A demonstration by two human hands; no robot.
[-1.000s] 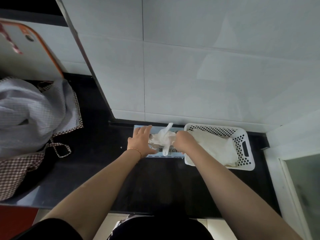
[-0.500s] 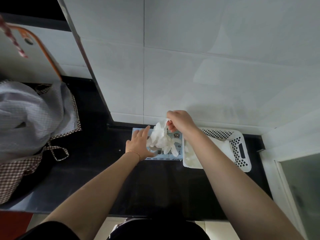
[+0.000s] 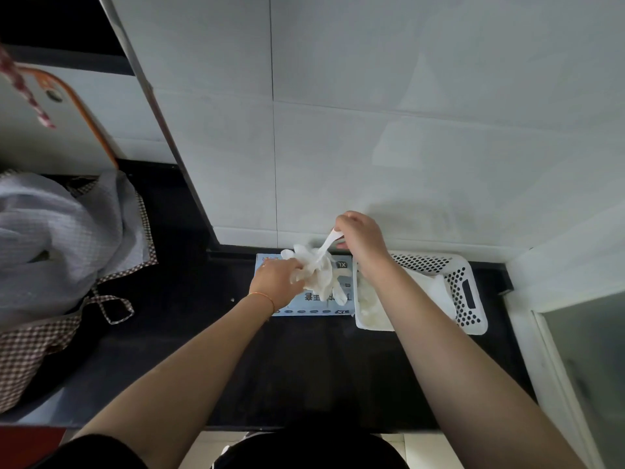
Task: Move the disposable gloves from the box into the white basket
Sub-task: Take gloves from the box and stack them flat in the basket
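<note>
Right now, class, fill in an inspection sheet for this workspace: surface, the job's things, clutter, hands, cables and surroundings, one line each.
Surface: dark countertop, running along the wall.
Job's things: blue glove box lies flat beside the white basket; a bunch of gloves is lifted above the box; more white gloves already lie in the basket.
Clutter: grey cloth with checked trim heaped at the left.
Hands: left hand grips the bunch; right hand pinches one stretched glove strand.
Cables: nothing seen.
Surroundings: white tiled wall behind; an orange-rimmed board leans at the far left.
</note>
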